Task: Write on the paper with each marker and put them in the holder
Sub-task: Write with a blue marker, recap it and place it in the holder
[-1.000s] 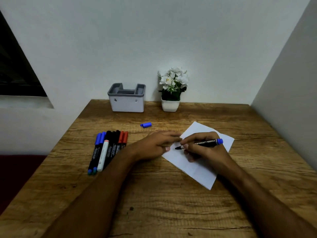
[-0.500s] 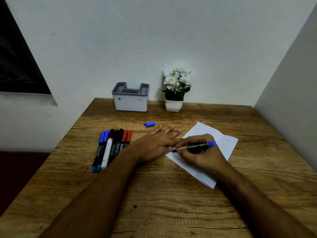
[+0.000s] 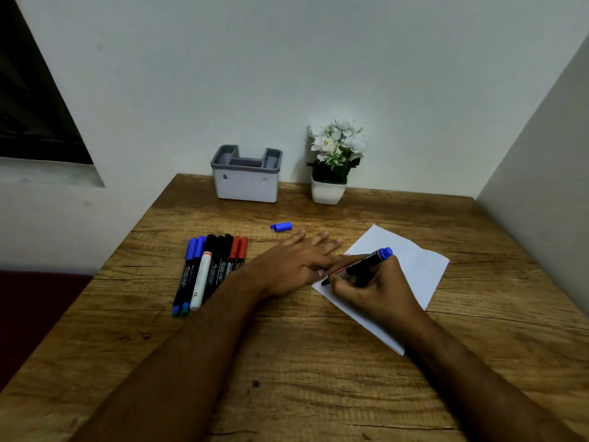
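While right hand [image 3: 369,288] fingers grip marker [image 3: 360,264] on paper [image 3: 414,266] | left hand [image 3: 296,266] fingers flat, spread.

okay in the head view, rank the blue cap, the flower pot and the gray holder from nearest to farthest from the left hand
1. Blue cap: just beyond the left hand fingertips.
2. Flower pot: farther back, right of the cap.
3. Gray holder: against the wall, back left; close to the pot's distance, so hardly separable.

You get dim, even indoor light with soft shadows on the worktop [image 3: 318,362]. Wide-angle distortion bends the edges, and detail looks slightly soft.
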Motion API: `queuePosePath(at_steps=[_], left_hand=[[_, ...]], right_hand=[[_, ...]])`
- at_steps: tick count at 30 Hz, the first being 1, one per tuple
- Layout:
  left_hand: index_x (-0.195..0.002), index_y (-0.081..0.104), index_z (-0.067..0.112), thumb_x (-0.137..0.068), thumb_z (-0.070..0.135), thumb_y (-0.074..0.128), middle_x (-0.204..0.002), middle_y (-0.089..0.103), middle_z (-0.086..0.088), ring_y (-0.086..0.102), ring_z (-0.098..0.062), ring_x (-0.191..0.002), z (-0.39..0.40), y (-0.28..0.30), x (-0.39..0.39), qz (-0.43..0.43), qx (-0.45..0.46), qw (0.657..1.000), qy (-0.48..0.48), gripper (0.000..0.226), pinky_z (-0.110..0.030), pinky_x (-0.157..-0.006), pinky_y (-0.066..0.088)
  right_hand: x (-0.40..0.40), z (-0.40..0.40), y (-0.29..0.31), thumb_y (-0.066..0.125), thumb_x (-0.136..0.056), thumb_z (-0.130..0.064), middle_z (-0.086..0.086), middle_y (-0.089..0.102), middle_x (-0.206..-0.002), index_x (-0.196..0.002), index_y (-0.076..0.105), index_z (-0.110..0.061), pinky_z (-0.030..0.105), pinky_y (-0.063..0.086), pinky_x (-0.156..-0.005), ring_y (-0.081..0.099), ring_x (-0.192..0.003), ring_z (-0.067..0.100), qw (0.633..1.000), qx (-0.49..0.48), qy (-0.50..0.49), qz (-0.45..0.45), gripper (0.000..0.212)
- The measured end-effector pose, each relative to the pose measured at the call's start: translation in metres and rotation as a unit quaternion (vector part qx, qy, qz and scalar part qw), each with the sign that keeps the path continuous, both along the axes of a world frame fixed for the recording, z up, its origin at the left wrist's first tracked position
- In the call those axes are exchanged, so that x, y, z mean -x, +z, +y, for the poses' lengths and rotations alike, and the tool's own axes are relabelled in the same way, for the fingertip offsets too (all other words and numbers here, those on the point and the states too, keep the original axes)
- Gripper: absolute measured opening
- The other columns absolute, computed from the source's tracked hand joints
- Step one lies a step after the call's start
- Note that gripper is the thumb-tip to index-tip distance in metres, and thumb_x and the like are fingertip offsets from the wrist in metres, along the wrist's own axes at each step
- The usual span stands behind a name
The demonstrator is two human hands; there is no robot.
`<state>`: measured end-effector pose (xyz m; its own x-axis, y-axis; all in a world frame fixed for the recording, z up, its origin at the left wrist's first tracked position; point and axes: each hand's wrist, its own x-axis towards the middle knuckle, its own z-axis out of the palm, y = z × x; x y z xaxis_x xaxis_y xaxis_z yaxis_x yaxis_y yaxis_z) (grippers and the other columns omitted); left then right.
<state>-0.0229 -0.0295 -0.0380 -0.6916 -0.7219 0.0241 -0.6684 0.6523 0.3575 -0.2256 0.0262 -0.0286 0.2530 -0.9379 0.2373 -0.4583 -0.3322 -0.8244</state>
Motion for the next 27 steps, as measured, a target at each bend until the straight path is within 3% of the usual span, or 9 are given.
queuePosePath(at_steps=[7, 15, 21, 24, 27], left_hand=[[-0.153, 0.027, 0.039, -0.107, 0.03, 0.034, -0.165, 0.004, 0.017, -0.01, -0.001, -0.15, 0.0007, -0.0003, 0.0002, 0.0, 0.002, 1.0, 0.003, 0.048, -0.031, -0.12, -0.013], [-0.154, 0.027, 0.038, -0.107, 0.029, 0.035, -0.164, 0.005, 0.017, -0.009, -0.001, -0.151, -0.0007, -0.0017, 0.0005, 0.0, 0.006, 1.0, 0.003, 0.049, -0.032, -0.121, -0.012], [-0.153, 0.03, 0.038, -0.106, 0.029, 0.035, -0.164, 0.005, 0.017, -0.009, -0.001, -0.151, -0.0013, -0.0025, -0.0004, 0.008, 0.001, 1.0, 0.0, 0.048, -0.033, -0.121, -0.012], [-0.152, 0.032, 0.037, -0.106, 0.029, 0.036, -0.165, 0.006, 0.016, -0.008, -0.002, -0.151, -0.001, -0.0017, -0.0004, 0.012, -0.002, 1.0, 0.001, 0.046, -0.034, -0.122, -0.012], [-0.152, 0.03, 0.038, -0.106, 0.028, 0.035, -0.165, 0.006, 0.017, -0.008, -0.001, -0.151, -0.0008, -0.0015, -0.0002, 0.012, -0.002, 1.0, 0.002, 0.047, -0.034, -0.122, -0.011]], right_hand=[[0.0014, 0.0004, -0.0001, 0.074, -0.086, -0.016, -0.006, 0.079, -0.085, -0.096, 0.082, -0.021, 0.029, 0.058, -0.071, 0.074, -0.083, 0.01, 1.0, 0.009, 0.01, 0.005, 0.014], [0.0003, 0.0004, 0.0005, 0.072, -0.084, -0.023, -0.004, 0.079, -0.085, -0.092, 0.082, -0.021, 0.044, 0.06, -0.075, 0.074, -0.084, 0.013, 1.0, 0.01, 0.005, 0.016, 0.013], [-0.0016, -0.0019, 0.0004, 0.072, -0.085, -0.016, -0.002, 0.078, -0.079, -0.091, 0.082, -0.019, 0.041, 0.058, -0.067, 0.073, -0.076, 0.015, 1.0, 0.01, -0.016, 0.011, 0.012], [-0.0019, -0.0025, -0.0002, 0.071, -0.085, -0.015, -0.004, 0.075, -0.071, -0.09, 0.081, -0.019, 0.027, 0.05, -0.056, 0.067, -0.065, 0.008, 1.0, 0.009, -0.025, 0.009, 0.012], [-0.0024, -0.0021, 0.0009, 0.072, -0.086, -0.011, -0.008, 0.071, -0.066, -0.089, 0.081, -0.017, 0.014, 0.042, -0.057, 0.062, -0.061, 0.001, 1.0, 0.004, -0.022, 0.003, 0.012]])
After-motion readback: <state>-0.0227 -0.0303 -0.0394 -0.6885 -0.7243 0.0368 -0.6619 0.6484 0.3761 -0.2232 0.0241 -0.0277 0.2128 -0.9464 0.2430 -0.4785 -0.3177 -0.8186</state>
